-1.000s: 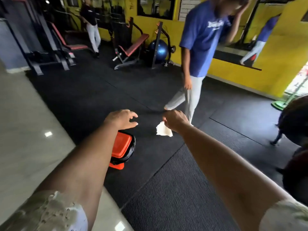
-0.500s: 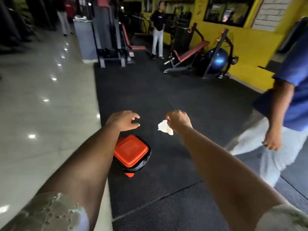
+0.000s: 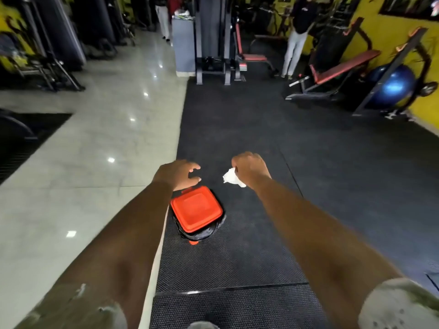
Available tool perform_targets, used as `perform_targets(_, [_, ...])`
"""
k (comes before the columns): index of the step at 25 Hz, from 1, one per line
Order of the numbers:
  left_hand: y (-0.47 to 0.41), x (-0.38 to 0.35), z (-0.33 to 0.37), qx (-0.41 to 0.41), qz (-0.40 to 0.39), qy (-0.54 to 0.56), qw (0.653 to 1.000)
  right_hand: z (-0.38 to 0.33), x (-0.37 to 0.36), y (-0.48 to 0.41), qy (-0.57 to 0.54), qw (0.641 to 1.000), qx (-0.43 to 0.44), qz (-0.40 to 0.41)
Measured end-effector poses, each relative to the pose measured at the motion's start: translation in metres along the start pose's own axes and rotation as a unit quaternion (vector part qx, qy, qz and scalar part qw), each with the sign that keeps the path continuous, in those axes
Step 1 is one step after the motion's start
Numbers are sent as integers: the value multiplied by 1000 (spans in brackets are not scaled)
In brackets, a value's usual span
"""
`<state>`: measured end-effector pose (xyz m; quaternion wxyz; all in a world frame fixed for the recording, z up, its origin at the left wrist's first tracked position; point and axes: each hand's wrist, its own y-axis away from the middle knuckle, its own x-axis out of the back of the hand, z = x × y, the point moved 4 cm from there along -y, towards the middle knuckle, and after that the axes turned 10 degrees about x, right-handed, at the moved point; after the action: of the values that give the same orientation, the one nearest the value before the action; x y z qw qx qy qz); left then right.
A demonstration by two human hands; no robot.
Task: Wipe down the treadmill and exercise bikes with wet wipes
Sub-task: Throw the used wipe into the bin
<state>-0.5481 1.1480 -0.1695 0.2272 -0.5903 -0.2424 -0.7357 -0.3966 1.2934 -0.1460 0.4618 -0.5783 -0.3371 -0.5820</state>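
Loosely crumpled white wipe [image 3: 233,178] in right hand [image 3: 251,169] over studded black mat [image 3: 237,264].

Both my bare forearms reach out ahead of me, side by side and apart. My left hand [image 3: 177,174] is palm down, fingers loosely spread and slightly bent, holding nothing. My right hand [image 3: 249,169] is curled, knuckles up, gripping a crumpled white wipe [image 3: 232,178] at its inner side.

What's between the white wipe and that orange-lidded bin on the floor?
Nothing but floor. In the head view, only bare black mat shows between the wipe, pinched in the right hand, and the bin.
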Motion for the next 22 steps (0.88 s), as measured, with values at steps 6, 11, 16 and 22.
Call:
perform_targets(6, [-28,-23,-13,43,-6,5,999,16,-29,-45,2,998,61,3])
perform_targets(11, [-73,-38,-22,68,-2,21,997,28,-51,-101,-6,996,94,-3])
perform_targets(16, [-122,-28,-38,88,0,-4,996,46,-66,-150,-29,995,99,11])
perform_targets(22, [-152,-30,-37,98,-1,-10,995,50,-84,-183,-41,992,116,7])
